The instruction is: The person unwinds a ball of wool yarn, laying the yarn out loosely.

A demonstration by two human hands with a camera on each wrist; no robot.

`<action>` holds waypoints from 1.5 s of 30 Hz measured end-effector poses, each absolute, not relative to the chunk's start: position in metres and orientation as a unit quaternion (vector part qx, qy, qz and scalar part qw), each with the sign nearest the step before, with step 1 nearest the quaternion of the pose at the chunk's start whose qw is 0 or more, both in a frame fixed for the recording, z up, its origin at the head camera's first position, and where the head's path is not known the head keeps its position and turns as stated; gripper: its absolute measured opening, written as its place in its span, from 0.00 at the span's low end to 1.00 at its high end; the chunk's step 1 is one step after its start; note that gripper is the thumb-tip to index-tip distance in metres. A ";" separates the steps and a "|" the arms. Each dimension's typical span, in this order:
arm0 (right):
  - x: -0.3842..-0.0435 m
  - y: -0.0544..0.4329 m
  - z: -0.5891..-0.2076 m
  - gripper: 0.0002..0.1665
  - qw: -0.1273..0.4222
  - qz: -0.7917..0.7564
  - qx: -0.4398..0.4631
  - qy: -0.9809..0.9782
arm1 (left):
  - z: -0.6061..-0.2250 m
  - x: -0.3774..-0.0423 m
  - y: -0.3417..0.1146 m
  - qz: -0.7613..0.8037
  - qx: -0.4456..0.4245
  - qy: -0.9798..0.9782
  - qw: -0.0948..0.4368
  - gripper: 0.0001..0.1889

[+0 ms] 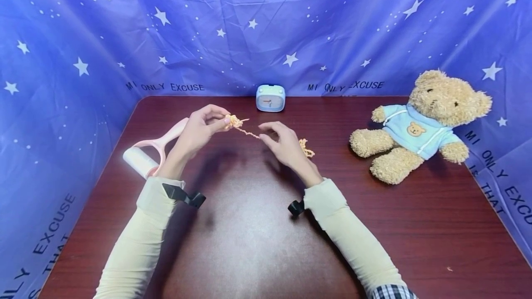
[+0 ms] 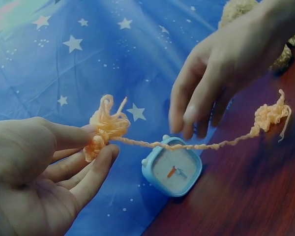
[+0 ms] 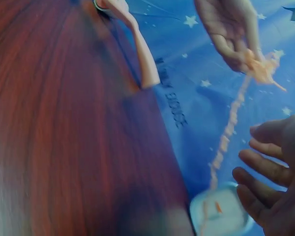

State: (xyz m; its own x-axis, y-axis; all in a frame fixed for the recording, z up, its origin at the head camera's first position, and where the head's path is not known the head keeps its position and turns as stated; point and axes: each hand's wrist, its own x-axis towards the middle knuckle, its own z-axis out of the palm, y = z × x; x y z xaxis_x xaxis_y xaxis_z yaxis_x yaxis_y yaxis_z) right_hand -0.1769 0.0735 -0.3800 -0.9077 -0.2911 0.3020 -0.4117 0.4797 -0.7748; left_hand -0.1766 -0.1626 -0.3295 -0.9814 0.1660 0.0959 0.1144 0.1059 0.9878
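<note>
Left wrist, orange yarn (image 2: 187, 147), twisted mid, loopy bunch (image 2: 108, 125) ea. end

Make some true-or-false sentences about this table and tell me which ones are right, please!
1. The left hand pinches the yarn. True.
2. The small clock stands in front of the starry curtain. True.
3. The yarn is green. False: it is light orange.
4. The teddy bear is to the right of the clock. True.
5. The teddy bear wears red. False: it wears a light blue top.
6. The clock is being held. False: it stands on the table, and the right hand holds nothing.
</note>
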 end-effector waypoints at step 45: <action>-0.172 0.133 -0.333 0.11 0.265 0.691 0.057 -0.670 | -0.330 -0.175 -0.177 0.614 0.112 0.780 0.042 0.18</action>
State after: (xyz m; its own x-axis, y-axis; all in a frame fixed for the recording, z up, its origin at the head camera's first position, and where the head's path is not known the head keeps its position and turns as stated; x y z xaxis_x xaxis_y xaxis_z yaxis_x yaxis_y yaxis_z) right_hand -0.1719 0.1328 -0.3331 -0.8533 0.2900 0.4334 -0.4419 0.0391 -0.8962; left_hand -0.1746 -0.1775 -0.3300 -0.9713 0.2262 0.0731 0.1242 0.2207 0.9674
